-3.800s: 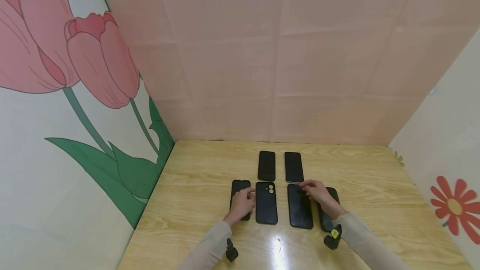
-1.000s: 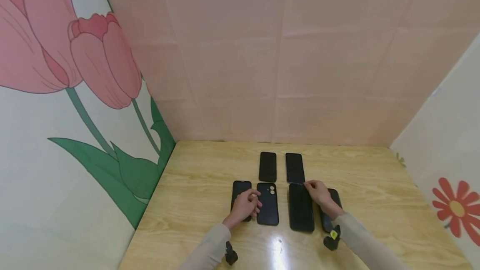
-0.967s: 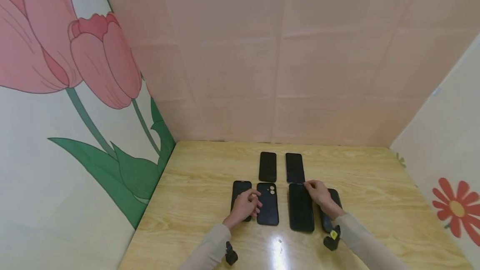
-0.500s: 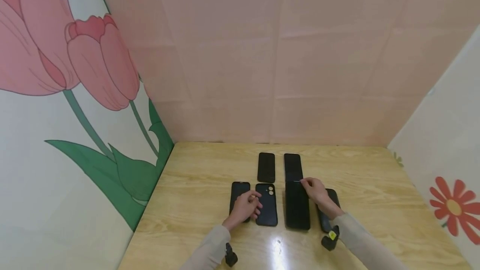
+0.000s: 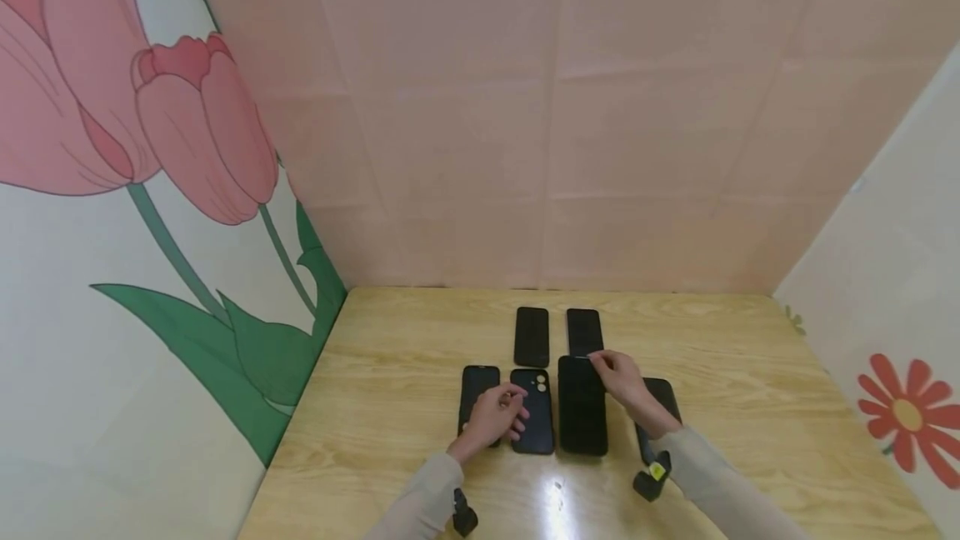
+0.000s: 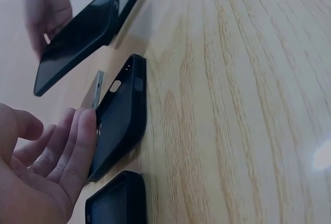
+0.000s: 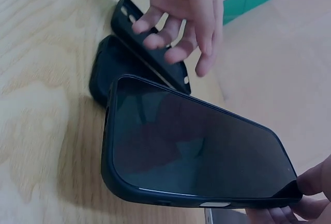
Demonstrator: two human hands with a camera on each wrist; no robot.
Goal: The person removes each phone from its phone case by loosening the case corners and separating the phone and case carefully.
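Observation:
My right hand (image 5: 624, 382) pinches the far right corner of a phone in a black case (image 5: 582, 407). In the right wrist view the dark glossy screen of this phone (image 7: 191, 146) faces up, and the phone is tilted. A black phone case (image 5: 534, 432) with camera holes lies just left of it. My left hand (image 5: 491, 419) hovers with loosely bent fingers between that case and another black case (image 5: 476, 386) at the far left; it holds nothing. The left wrist view shows its fingers (image 6: 80, 141) right beside the case with the holes (image 6: 124, 115).
Two dark phones, a left one (image 5: 532, 337) and a right one (image 5: 585, 330), lie farther back on the wooden table (image 5: 420, 323). Under my right forearm lies another black case (image 5: 663, 398). A pink wall covering (image 5: 547, 148) stands behind the table.
My right hand has raised the cased phone off the table and carried it left, toward the case with camera holes. Earlier it lay flat. My left hand has shifted slightly right over that case.

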